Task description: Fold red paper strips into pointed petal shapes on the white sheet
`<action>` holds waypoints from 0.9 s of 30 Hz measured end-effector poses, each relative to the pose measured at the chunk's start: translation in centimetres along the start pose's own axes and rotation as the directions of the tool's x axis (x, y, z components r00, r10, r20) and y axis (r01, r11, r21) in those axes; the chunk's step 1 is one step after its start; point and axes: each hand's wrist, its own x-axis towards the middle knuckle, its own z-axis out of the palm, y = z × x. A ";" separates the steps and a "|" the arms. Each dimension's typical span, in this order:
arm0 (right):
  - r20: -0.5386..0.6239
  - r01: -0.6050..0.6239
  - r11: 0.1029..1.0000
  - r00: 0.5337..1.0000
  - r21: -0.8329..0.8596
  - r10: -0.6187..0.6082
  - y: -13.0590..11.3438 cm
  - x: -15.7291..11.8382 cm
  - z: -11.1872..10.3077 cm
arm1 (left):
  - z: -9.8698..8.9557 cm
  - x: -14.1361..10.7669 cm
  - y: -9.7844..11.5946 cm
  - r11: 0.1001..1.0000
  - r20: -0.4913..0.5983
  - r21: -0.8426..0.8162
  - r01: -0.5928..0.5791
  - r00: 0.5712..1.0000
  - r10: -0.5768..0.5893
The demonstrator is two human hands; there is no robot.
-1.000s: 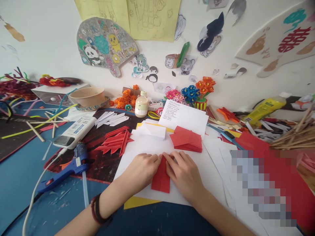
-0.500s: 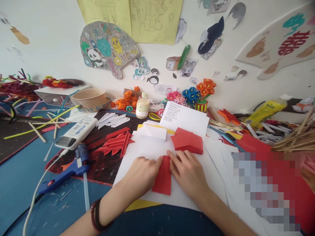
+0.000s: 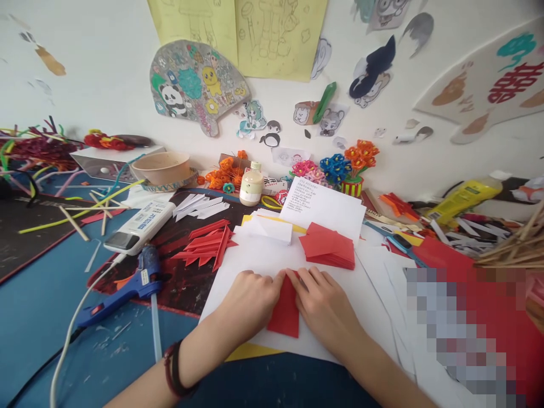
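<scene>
A narrow red paper strip lies upright to me on white sheets. My left hand has curled fingers, its fingertips on the strip's upper left edge. My right hand grips the upper right edge from the other side, its fingers partly bent over the top. Both sets of fingertips nearly meet at the far end, and the exact grip there is partly hidden. Just beyond my right hand sits a stack of red paper pieces. Folded red paper pieces are heaped to the far left.
A blue glue gun with a glue stick and a white device with a cable lie to the left. Folded white paper, a bottle and a handwritten sheet stand at the back. A blue cutter is on the right.
The whole view has shifted slightly, so things appear a little further right. My right hand's fingers have come closer over the top of the red strip, nearer to my left fingertips.
</scene>
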 end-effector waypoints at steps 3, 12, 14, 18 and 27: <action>0.020 0.019 0.999 1.000 -0.030 -0.018 0.0 0.0 -0.1 | -0.2 0.1 0.0 0.999 0.004 0.041 0.004 1.000 -0.004; 0.060 0.000 0.999 0.998 -0.039 0.002 0.0 -0.3 0.0 | -0.9 -0.1 -0.5 0.996 0.005 0.090 -0.016 1.000 0.016; 0.065 -0.003 0.999 0.998 -0.036 0.006 0.0 -0.3 0.0 | -1.1 -0.2 -0.7 0.996 0.008 0.090 -0.016 1.000 0.016; 0.079 -0.011 1.000 0.997 -0.015 0.012 0.0 -0.3 -0.2 | -1.0 -0.4 -0.8 0.996 -0.012 0.083 -0.008 1.000 0.009; -0.024 -0.273 0.950 0.960 0.149 0.280 0.4 -0.3 0.1 | 0.2 -0.1 -0.4 0.997 -0.295 0.078 -0.001 0.955 0.024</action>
